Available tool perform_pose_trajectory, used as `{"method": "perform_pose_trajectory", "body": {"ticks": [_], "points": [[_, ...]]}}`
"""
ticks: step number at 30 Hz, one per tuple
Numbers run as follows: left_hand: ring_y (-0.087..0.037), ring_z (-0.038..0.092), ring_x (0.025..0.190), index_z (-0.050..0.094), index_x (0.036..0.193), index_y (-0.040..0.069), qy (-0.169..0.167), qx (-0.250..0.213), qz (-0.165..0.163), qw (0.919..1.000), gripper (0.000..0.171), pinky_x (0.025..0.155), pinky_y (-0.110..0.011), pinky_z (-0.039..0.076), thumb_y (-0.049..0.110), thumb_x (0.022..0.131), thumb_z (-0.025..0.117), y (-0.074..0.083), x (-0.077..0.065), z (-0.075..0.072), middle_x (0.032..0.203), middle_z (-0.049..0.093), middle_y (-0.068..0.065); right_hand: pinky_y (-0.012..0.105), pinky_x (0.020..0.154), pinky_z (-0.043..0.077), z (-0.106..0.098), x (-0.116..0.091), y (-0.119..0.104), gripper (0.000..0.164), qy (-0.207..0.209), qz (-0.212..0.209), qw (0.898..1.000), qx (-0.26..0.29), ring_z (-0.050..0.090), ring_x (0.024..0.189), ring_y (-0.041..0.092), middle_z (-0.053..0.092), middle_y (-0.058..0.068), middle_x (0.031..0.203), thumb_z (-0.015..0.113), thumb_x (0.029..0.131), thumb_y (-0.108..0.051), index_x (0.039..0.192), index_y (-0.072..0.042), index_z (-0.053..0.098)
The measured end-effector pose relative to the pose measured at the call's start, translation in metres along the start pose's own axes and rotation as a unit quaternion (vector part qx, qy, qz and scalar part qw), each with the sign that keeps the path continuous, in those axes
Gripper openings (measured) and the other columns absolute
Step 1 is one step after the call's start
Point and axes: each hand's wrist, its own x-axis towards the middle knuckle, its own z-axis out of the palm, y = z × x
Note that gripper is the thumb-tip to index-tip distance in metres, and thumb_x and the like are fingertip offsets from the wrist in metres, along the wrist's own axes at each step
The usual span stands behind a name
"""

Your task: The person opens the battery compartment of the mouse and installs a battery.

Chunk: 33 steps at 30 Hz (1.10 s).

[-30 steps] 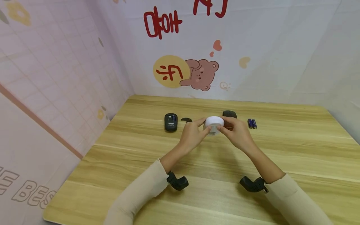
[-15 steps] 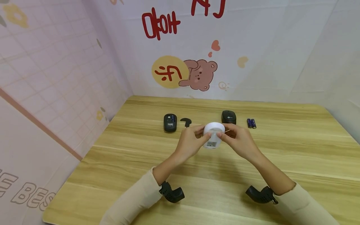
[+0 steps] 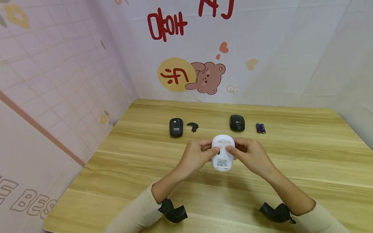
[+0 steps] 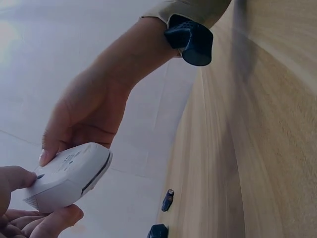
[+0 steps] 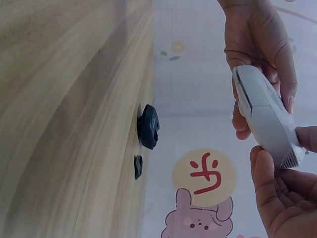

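Both hands hold a white computer mouse (image 3: 222, 161) above the table, its labelled underside turned toward the head camera. My left hand (image 3: 196, 156) grips its left side, with the thumb on the underside and the fingers behind. On the opposite side, my right hand (image 3: 253, 156) grips it likewise. In the left wrist view the white mouse (image 4: 69, 176) shows a dark seam along its edge. The right wrist view gives its side (image 5: 267, 114), with fingertips under it and thumbs on top. Part of the fingers is hidden behind it.
Farther back lies an overturned black mouse (image 3: 176, 128) with a battery in its uncovered compartment. Beside it is a black battery cover (image 3: 194, 126). Another black mouse (image 3: 237, 123) stands upright to the right, near two blue batteries (image 3: 260, 128). A decorated wall hanging (image 3: 262, 81) borders the table's back.
Both hands have drawn the white mouse down toward the body and tilted it, so more of its underside shows. The upright black mouse is now fully uncovered.
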Motion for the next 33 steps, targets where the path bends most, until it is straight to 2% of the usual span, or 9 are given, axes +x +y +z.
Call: {"method": "perform_pose_trajectory", "body": {"ticks": [7,13,15,18,22,26,33], "points": [[-0.019,0.065,0.091,0.061,0.116,-0.005,-0.011,-0.007,-0.012,0.9998,0.035,0.065,-0.026,0.057,0.008,0.084,0.068,0.006,-0.013,-0.001,0.103,0.066,-0.016,0.026,0.054,0.053,0.001,-0.010,-0.004,0.025,-0.003,-0.002,1.000,-0.004,0.060,0.063,0.012,0.066,0.002,0.078,0.062,0.090,-0.019,0.104,0.001,0.066],[-0.019,0.064,0.093,0.055,0.122,-0.008,-0.024,-0.016,-0.033,0.9990,0.043,0.067,-0.025,0.056,0.008,0.084,0.069,0.009,-0.024,-0.001,0.108,0.064,-0.018,0.026,0.050,0.051,0.002,-0.018,-0.008,0.017,-0.009,-0.009,1.000,0.004,0.057,0.056,0.013,0.063,-0.001,0.070,0.063,0.090,-0.017,0.097,-0.002,0.068],[-0.019,0.065,0.091,0.055,0.121,-0.008,-0.032,-0.031,-0.040,0.9982,0.043,0.066,-0.026,0.057,0.007,0.084,0.068,0.010,-0.028,-0.001,0.107,0.065,-0.017,0.027,0.049,0.051,0.003,-0.021,-0.010,0.018,-0.014,-0.011,1.000,0.015,0.057,0.055,0.013,0.063,0.000,0.070,0.063,0.089,-0.015,0.100,-0.001,0.067],[-0.018,0.066,0.087,0.057,0.119,-0.008,-0.040,-0.055,-0.051,0.9964,0.039,0.066,-0.028,0.057,0.005,0.084,0.068,0.010,-0.032,-0.001,0.102,0.067,-0.015,0.028,0.048,0.053,0.005,-0.025,-0.011,0.028,-0.019,-0.014,0.999,0.031,0.058,0.057,0.013,0.065,0.004,0.080,0.063,0.089,-0.014,0.112,0.002,0.063],[-0.018,0.066,0.085,0.060,0.115,-0.006,-0.048,-0.064,-0.055,0.9953,0.033,0.065,-0.030,0.057,0.004,0.084,0.067,0.010,-0.034,0.000,0.099,0.068,-0.013,0.031,0.048,0.054,0.005,-0.029,-0.012,0.038,-0.022,-0.017,0.999,0.045,0.059,0.059,0.013,0.066,0.008,0.088,0.063,0.089,-0.014,0.123,0.002,0.057],[-0.019,0.066,0.084,0.061,0.114,-0.006,-0.051,-0.065,-0.059,0.9948,0.031,0.064,-0.030,0.057,0.004,0.085,0.066,0.009,-0.034,0.000,0.098,0.068,-0.012,0.029,0.047,0.053,0.004,-0.030,-0.012,0.039,-0.035,-0.024,0.998,0.043,0.059,0.058,0.013,0.065,0.006,0.083,0.063,0.089,-0.014,0.125,0.000,0.056],[-0.019,0.067,0.082,0.061,0.113,-0.007,-0.055,-0.053,-0.061,0.9952,0.030,0.063,-0.029,0.057,0.005,0.086,0.066,0.010,-0.033,-0.001,0.099,0.067,-0.014,0.030,0.049,0.055,0.002,-0.027,-0.010,0.047,-0.077,-0.023,0.995,0.054,0.060,0.062,0.012,0.063,0.008,0.083,0.067,0.086,-0.010,0.129,0.004,0.051]]}}
